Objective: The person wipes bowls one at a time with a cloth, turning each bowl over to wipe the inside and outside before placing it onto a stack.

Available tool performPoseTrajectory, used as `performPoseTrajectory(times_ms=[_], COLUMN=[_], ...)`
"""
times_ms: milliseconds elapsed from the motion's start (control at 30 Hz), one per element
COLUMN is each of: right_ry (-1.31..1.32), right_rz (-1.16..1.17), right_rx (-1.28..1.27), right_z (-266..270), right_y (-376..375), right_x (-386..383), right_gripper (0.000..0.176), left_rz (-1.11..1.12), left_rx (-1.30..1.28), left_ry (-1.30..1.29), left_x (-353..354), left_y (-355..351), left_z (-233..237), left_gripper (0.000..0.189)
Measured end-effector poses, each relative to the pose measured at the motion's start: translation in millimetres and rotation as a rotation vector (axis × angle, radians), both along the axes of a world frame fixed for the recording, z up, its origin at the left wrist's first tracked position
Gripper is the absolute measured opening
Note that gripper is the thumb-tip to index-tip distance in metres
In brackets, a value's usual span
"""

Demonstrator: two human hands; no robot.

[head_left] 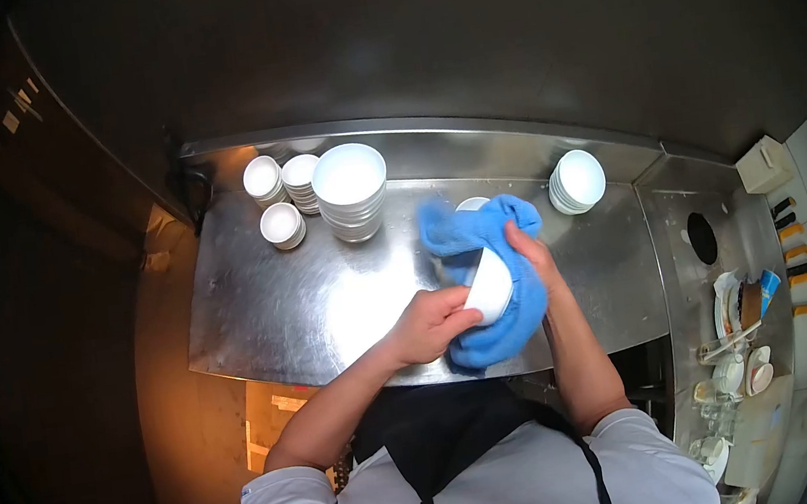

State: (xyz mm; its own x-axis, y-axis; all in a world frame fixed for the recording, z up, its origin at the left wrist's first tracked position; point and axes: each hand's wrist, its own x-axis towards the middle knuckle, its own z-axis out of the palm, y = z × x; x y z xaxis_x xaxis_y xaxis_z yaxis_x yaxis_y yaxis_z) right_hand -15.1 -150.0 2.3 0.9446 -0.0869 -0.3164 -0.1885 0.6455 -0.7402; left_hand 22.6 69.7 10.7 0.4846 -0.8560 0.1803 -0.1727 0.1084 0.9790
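A white bowl [490, 287] is tilted on its side over the steel counter, with a blue cloth [503, 335] bunched around and behind it. My left hand [435, 324] pinches the bowl's near left edge between thumb and fingers. On the other side, my right hand [535, 257] grips the cloth against the bowl, its fingers partly hidden by the fabric. Just beyond the cloth, the rim of another white dish [472, 203] shows, mostly covered.
Tall stacked white bowls [351, 193] and three stacks of small cups [282, 225] stand at the back left of the counter [261, 308]. Another bowl stack [577, 181] is at the back right. Dishes [728, 372] and knives [797, 252] are at the far right.
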Motion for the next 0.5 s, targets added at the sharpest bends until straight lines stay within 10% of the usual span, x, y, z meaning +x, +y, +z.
performPoseTrajectory(times_ms=[167,233,300,433,500], right_ry=[-0.008,-0.026,-0.068,-0.419,-0.719], right_rz=[-0.203,-0.295,-0.29,-0.099,0.126], right_rx=[-0.041,-0.348,-0.452,-0.893,-1.395], right_z=[-10.5,-8.3,3.3,-9.0,-11.5], right_y=[9.6,22.5,43.2,63.0,47.4], right_x=[-6.7,-0.6,-4.8,-23.3,-24.0], right_gripper=[0.039,0.039,0.039,0.039,0.043], left_rz=[0.145,0.529,0.554,0.311,0.222], left_rx=[-0.482,-0.305,0.047,-0.407,-0.397], left_ry=[0.808,0.517,-0.379,0.895,1.032], left_x=[19.2,11.9,4.0,11.2,24.0], left_y=[-8.8,-23.7,-30.9,-37.5,-31.0], left_z=[-32.8,-25.4,-25.5,-11.5,-4.3], left_gripper=[0.046,0.052,0.058,0.048,0.043])
